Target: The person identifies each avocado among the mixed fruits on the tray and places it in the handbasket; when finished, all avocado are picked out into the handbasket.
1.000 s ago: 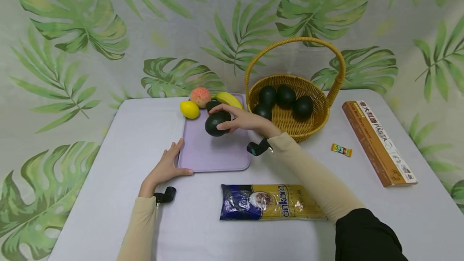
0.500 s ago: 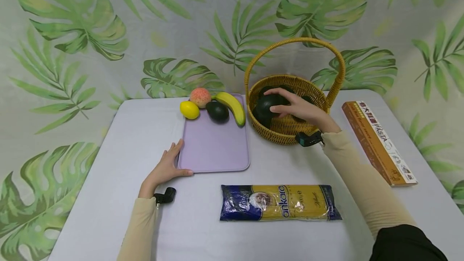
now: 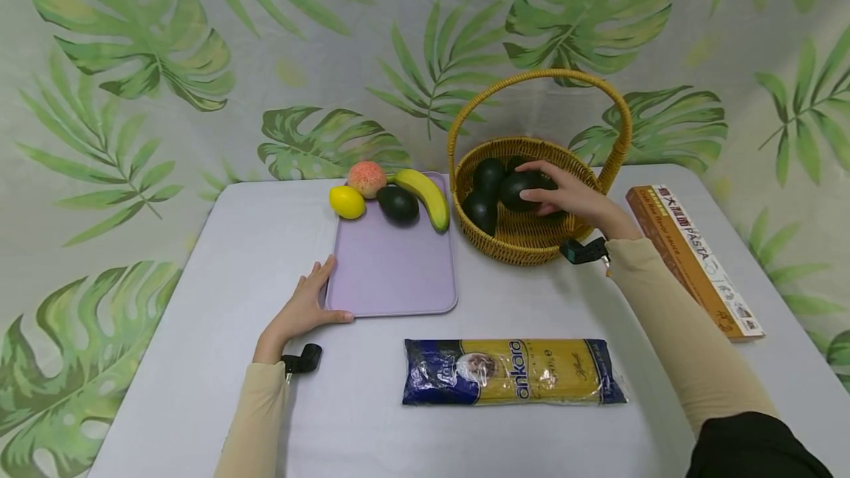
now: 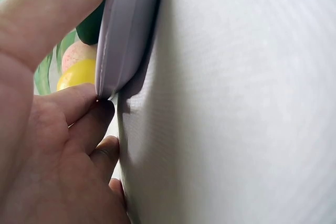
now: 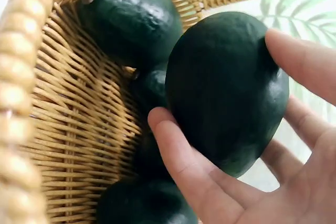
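My right hand (image 3: 564, 194) pinches a dark green avocado (image 5: 226, 93) between thumb and fingers, inside the rim of a woven basket (image 3: 524, 253) with a tall handle. Several more avocados (image 3: 489, 178) lie in that basket, some partly covered by the hand. At the near left corner of a lilac tray (image 3: 395, 279), my left hand (image 3: 302, 308) spreads its fingers along the side edge and its thumb along the front edge. A banana (image 3: 425, 198), another avocado (image 3: 398, 205), a peach (image 3: 367, 178) and a lemon (image 3: 347, 202) sit at the tray's far end, the lemon overhanging its left edge.
A bag of Ankara pasta (image 3: 514, 372) lies in front of the tray and basket on the white table (image 3: 358, 434). On the right is a long brown pasta box (image 3: 693, 264), partly behind the right forearm. A leaf-patterned cloth (image 3: 319, 35) hangs behind.
My right hand has carried the avocado from above the tray into the basket, then a little further right. The right arm now hides a small candy packet. My left hand stays put.
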### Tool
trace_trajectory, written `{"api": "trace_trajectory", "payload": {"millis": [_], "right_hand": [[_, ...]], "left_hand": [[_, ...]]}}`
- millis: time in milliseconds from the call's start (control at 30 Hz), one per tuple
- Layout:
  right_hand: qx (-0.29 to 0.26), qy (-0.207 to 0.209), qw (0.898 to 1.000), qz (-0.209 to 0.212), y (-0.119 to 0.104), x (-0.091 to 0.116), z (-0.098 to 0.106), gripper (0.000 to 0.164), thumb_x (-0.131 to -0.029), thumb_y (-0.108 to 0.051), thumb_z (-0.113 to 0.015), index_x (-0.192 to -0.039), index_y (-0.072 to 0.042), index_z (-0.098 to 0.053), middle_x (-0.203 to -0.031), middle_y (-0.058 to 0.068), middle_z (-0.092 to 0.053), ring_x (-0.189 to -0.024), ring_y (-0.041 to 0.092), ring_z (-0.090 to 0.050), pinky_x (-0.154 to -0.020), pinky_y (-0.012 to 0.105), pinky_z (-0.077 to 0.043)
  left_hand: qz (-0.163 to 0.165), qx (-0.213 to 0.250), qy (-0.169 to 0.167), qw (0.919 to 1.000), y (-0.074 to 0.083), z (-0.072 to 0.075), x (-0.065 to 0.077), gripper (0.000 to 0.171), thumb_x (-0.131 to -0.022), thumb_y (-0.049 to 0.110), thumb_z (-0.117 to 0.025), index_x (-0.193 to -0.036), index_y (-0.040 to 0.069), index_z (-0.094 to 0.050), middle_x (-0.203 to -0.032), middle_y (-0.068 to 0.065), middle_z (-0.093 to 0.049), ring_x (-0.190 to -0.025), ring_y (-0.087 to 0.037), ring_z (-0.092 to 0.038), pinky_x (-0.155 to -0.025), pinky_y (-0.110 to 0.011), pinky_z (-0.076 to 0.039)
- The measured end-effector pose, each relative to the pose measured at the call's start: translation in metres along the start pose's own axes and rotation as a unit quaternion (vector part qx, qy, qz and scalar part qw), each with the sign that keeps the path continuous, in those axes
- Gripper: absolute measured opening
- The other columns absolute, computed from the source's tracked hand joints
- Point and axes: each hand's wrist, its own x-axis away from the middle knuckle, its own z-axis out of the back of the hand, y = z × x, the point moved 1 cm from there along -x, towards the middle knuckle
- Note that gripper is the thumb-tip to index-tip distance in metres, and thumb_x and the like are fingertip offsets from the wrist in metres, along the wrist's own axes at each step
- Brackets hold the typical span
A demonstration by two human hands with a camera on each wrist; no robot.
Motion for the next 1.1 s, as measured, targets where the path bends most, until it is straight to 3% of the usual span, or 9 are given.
{"api": "trace_trajectory", "payload": {"millis": [333,467,633,800,1100], "right_hand": [[0.047,-0.005,0.997,-0.055,0.003,-0.014,-0.008,0.059,-0.096,-0.021,-0.058,-0.146,-0.004,-0.031,-0.145,0.028,-0.026,-0.09,0.041,-0.061,-0.078,0.044,-0.054],[0.065,-0.014,0.996,-0.062,0.007,-0.017,-0.008,0.059,-0.097,-0.018,-0.057,-0.147,-0.002,-0.03,-0.146,0.031,-0.024,-0.095,0.042,-0.06,-0.081,0.044,-0.053],[0.047,-0.023,0.997,-0.062,0.011,-0.013,-0.005,0.056,-0.098,-0.017,-0.054,-0.147,-0.002,-0.03,-0.148,0.03,-0.021,-0.102,0.043,-0.059,-0.085,0.046,-0.052],[0.013,-0.02,0.999,-0.042,0.007,-0.003,0.001,0.054,-0.099,-0.018,-0.053,-0.145,0.001,-0.031,-0.149,0.028,-0.02,-0.102,0.045,-0.059,-0.084,0.047,-0.053],[-0.016,-0.006,0.999,0.044,-0.007,0.008,0.003,0.047,-0.1,-0.018,-0.051,-0.14,0.003,-0.04,-0.141,0.021,-0.041,-0.107,0.036,-0.06,-0.089,0.046,-0.05]], "left_hand": [[-0.004,0.004,-0.002,1.0,-0.001,-0.001,0.0,0.115,-0.073,0.037,-0.083,-0.152,0.0,-0.009,-0.157,-0.021,-0.007,-0.143,-0.037,0.002,-0.112,-0.053,0.007],[-0.007,0.004,0.0,1.0,0.0,-0.001,0.0,0.115,-0.072,0.036,-0.084,-0.152,-0.001,-0.01,-0.157,-0.021,-0.007,-0.143,-0.037,0.002,-0.113,-0.053,0.007],[-0.012,0.003,0.002,0.9999,0.0,0.0,0.0,0.114,-0.073,0.035,-0.084,-0.152,-0.002,-0.01,-0.157,-0.022,-0.008,-0.143,-0.038,0.001,-0.113,-0.053,0.007],[-0.008,0.002,0.001,1.0,0.0,0.001,0.0,0.114,-0.072,0.036,-0.084,-0.152,-0.001,-0.01,-0.157,-0.021,-0.008,-0.143,-0.038,0.002,-0.113,-0.053,0.007],[-0.003,0.003,0.0,1.0,0.0,0.001,0.0,0.115,-0.072,0.038,-0.084,-0.153,0.001,-0.01,-0.157,-0.02,-0.007,-0.143,-0.037,0.002,-0.112,-0.053,0.007]]}}
